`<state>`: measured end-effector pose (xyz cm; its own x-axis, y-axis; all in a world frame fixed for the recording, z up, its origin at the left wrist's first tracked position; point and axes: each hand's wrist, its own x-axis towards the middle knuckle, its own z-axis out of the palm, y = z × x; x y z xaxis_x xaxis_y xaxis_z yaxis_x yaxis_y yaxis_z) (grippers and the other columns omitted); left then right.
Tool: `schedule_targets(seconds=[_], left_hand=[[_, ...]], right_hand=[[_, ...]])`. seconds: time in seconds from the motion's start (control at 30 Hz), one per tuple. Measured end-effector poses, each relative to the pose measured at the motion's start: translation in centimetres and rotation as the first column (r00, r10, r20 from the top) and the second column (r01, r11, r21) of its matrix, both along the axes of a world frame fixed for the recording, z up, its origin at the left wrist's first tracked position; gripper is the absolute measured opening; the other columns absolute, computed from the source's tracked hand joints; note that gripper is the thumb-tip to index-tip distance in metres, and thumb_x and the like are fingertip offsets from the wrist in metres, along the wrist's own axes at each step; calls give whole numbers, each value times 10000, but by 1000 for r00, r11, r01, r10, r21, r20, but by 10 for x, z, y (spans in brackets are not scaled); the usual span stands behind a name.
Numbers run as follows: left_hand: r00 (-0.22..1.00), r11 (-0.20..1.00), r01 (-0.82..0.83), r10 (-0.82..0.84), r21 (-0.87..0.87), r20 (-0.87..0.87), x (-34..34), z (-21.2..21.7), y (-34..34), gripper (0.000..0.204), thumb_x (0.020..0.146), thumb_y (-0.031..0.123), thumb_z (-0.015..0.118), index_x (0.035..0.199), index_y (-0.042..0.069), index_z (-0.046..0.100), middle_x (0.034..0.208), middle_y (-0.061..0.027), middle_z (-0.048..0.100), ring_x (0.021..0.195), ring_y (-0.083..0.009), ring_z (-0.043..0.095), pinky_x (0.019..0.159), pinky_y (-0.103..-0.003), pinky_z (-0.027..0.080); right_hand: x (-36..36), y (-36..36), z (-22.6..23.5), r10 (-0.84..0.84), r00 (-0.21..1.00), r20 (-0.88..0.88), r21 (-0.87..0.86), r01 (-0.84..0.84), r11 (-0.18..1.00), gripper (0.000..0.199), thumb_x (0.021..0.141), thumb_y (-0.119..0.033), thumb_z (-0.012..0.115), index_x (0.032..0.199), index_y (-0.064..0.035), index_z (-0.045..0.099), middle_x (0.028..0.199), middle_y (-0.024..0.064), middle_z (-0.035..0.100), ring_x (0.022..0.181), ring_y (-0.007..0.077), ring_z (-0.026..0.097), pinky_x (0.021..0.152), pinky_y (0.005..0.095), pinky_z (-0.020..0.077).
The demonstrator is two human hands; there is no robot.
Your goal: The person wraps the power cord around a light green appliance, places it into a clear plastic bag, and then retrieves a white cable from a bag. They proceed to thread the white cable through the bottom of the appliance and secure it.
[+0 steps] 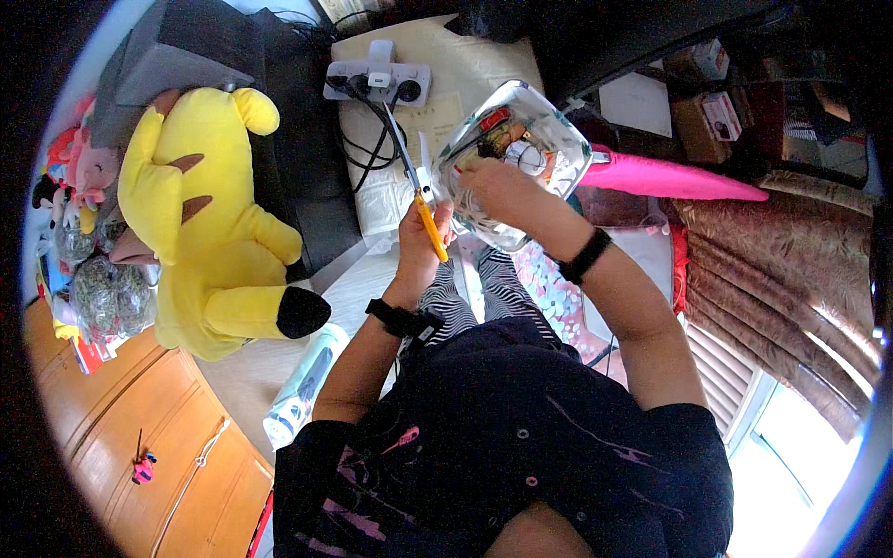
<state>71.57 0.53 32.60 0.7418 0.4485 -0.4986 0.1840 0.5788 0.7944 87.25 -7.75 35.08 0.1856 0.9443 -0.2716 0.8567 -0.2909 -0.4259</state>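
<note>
My left hand (420, 244) grips a pair of scissors (420, 203) with yellow-orange handles, the blades pointing up and away. My right hand (498, 186) reaches into a clear, patterned plastic container (558, 130) that sits tilted in front of me and holds several small items. Whether the right fingers grasp anything inside is hidden. Both wrists wear black bands. My legs in striped trousers (465, 298) lie below the hands.
A large yellow plush toy (209, 223) lies at the left beside a pile of other soft toys (84, 186). A white power strip (377, 82) with cables sits above. A pink pointed object (670, 181) lies right, with brown curtains (791, 270). A wooden cabinet (139, 428) stands lower left.
</note>
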Motion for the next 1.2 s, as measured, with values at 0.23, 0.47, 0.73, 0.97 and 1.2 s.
schedule_targets(seconds=[0.23, 0.47, 0.73, 0.97, 1.2], left_hand=[[990, 994, -84, 91, -70, 110, -1, -10, 0, 258, 881, 214, 580, 693, 107, 441, 557, 29, 421, 481, -68, 412, 502, -232, 380], [991, 994, -81, 89, -77, 96, 0, 0, 0, 179, 867, 194, 602, 824, 91, 462, 577, 38, 431, 490, -62, 417, 490, -227, 358], [994, 992, -76, 84, -99, 74, 1, -2, 1, 195, 868, 167, 600, 801, 99, 430, 593, 40, 434, 498, -60, 411, 491, -234, 365], [995, 994, -70, 76, -81, 68, 1, -2, 3, 188, 855, 162, 621, 826, 89, 449, 625, 38, 435, 504, -49, 405, 473, -226, 357], [991, 996, -91, 90, 6, 97, -1, 13, 5, 158, 856, 153, 618, 857, 83, 477, 660, 49, 446, 531, -25, 394, 477, -186, 344]], right_hand=[[-17, 1, -36, 108, 943, 314, 5, -115, 993, 221, 712, -245, 618, 832, -59, 605, 871, 93, 584, 850, 276, 562, 647, 399, 454], [14, 0, 35, -12, 975, 224, 142, -21, 990, 174, 716, -178, 618, 821, -43, 652, 983, 100, 587, 919, 243, 566, 757, 380, 458], [33, -33, 92, -366, 888, -280, 613, 459, 643, 331, 640, 24, 681, 955, -76, 670, 966, 99, 613, 897, 233, 574, 764, 298, 467], [38, -45, 107, -396, 751, -528, 601, 660, 450, 240, 747, 14, 610, 983, -24, 622, 1045, 79, 602, 902, 127, 569, 760, 252, 489], [43, -45, 91, -146, 174, -974, 153, 977, 149, 206, 909, -151, 462, 1015, 7, 543, 1057, 142, 565, 922, 235, 574, 761, 371, 526]])
